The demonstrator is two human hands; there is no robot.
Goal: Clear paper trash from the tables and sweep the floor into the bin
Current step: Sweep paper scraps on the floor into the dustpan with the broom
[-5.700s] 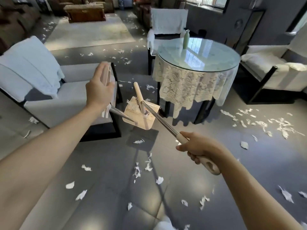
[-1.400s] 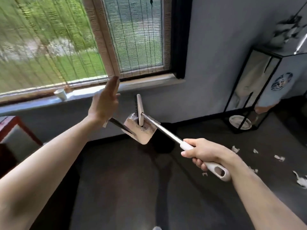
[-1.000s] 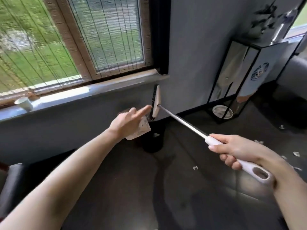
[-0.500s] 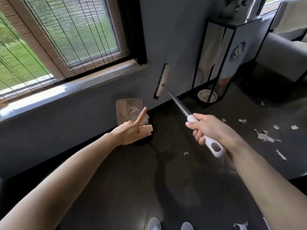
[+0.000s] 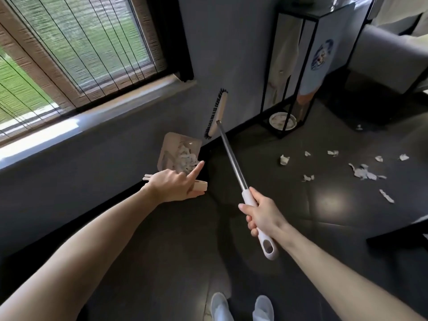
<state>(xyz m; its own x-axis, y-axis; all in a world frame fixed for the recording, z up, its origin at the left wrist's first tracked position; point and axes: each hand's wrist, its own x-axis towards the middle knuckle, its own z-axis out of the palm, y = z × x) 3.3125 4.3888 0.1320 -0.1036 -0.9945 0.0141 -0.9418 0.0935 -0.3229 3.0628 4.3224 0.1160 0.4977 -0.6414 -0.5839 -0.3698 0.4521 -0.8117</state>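
The window (image 5: 69,49) fills the upper left, with its sill (image 5: 97,114) below it along the wall. In front of the wall, under the sill's right end, the dustpan (image 5: 172,147) hangs from the left hand (image 5: 176,185), with a heap of paper scraps (image 5: 186,158) in it. Just right of it runs the broom (image 5: 231,158), its head up by the wall and its near end in the right hand (image 5: 261,214). Farther right a frame stand (image 5: 310,54) stands against the wall, a dish (image 5: 283,121) at its foot. Torn paper (image 5: 361,172) lies on the floor (image 5: 324,205) right of the broom, before a sofa (image 5: 389,59). Two shoes (image 5: 240,308) are at the bottom edge.
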